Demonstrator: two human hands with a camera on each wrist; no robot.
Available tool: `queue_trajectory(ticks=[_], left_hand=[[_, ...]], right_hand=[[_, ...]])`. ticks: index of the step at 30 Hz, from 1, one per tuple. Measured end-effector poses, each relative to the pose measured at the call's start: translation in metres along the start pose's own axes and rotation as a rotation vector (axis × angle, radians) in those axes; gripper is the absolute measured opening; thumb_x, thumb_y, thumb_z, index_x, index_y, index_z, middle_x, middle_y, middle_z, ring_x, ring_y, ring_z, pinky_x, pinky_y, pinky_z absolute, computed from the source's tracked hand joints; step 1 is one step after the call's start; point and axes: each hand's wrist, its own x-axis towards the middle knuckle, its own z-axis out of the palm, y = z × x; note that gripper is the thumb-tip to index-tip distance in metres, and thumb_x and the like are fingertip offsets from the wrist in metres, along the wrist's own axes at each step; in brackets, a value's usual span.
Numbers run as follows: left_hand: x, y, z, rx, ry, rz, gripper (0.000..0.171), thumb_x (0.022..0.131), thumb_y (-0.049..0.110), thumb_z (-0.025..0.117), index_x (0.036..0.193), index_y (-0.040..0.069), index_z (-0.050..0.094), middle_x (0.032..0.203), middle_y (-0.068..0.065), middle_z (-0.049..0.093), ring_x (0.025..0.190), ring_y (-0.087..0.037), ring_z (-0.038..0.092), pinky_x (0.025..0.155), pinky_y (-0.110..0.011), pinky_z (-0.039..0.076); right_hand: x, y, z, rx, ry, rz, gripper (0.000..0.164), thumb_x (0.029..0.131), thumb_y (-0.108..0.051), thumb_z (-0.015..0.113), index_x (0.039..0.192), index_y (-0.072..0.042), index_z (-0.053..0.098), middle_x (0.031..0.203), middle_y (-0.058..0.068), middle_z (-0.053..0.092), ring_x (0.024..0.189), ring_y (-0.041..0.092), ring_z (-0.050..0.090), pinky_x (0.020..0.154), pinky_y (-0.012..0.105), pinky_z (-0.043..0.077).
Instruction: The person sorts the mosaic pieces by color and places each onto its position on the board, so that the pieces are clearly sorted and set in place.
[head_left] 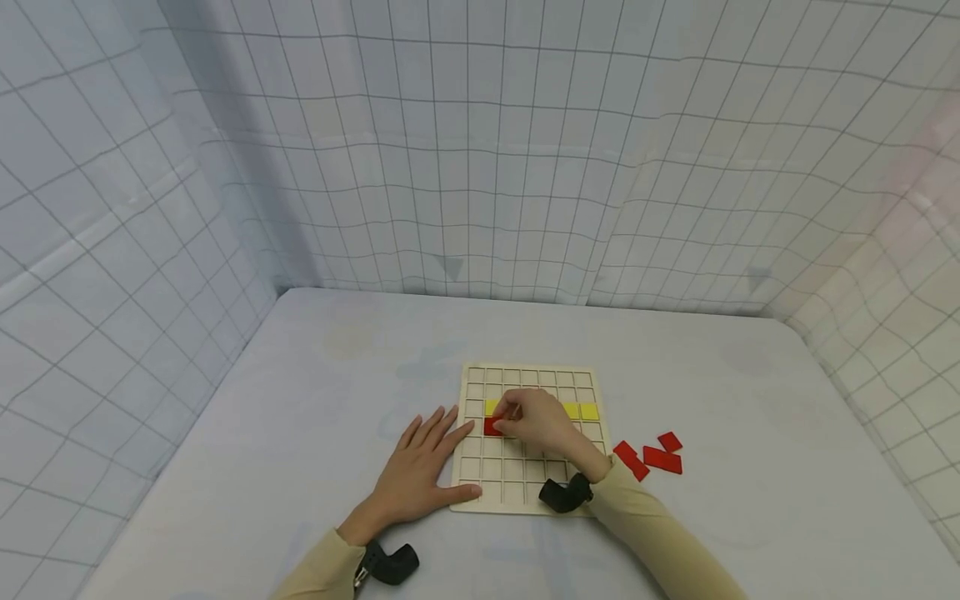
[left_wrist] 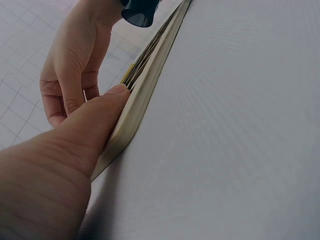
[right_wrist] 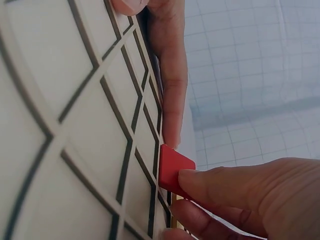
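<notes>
The step in hand looks like setting a red tile (head_left: 491, 427) into the gridded board (head_left: 517, 493): the right hand (head_left: 536, 422) pinches it near the board's left edge, just nearer the person than the yellow tiles (head_left: 589, 412). The left hand (head_left: 420, 471), fingers spread, steadies that edge, thumb on the near left corner. The next move seems to call for squaring the tile before release; loose red tiles (head_left: 662, 460) lie beyond the board's right edge.

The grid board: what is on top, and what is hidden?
Yellow pieces, the left thumb and forefinger; the right hand pinches a red piece there. The board beneath that hand is covered, so whether yellow continues there is unclear.
</notes>
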Motion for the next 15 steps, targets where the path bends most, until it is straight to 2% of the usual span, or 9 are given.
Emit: queue_trajectory(ticks=[8, 15], left_hand=[[0.0005, 0.0005, -0.0006, -0.009, 0.004, -0.002, 0.087, 0.081, 0.072, 0.052, 0.149, 0.018, 0.036, 0.155, -0.008, 0.023, 0.142, -0.027, 0.014, 0.112, -0.050, 0.007], [-0.0004, 0.0007, -0.0005, -0.007, 0.032, 0.015, 0.086, 0.082, 0.070, 0.053, 0.147, 0.016, 0.038, 0.154, -0.010, 0.026, 0.141, -0.030, 0.018, 0.111, -0.052, 0.010]], right_hand=[[0.0007, -0.0013, 0.0028, -0.084, 0.029, -0.015, 0.005, 0.085, -0.018, 0.073, 0.082, -0.015, 0.072, 0.073, -0.012, 0.060, 0.062, 0.005, 0.051, 0.056, 0.023, 0.044], [0.0017, -0.0027, 0.0035, -0.107, 0.046, -0.017, 0.008, 0.084, -0.017, 0.074, 0.076, -0.017, 0.071, 0.067, -0.013, 0.057, 0.058, 0.005, 0.049, 0.054, 0.023, 0.043]])
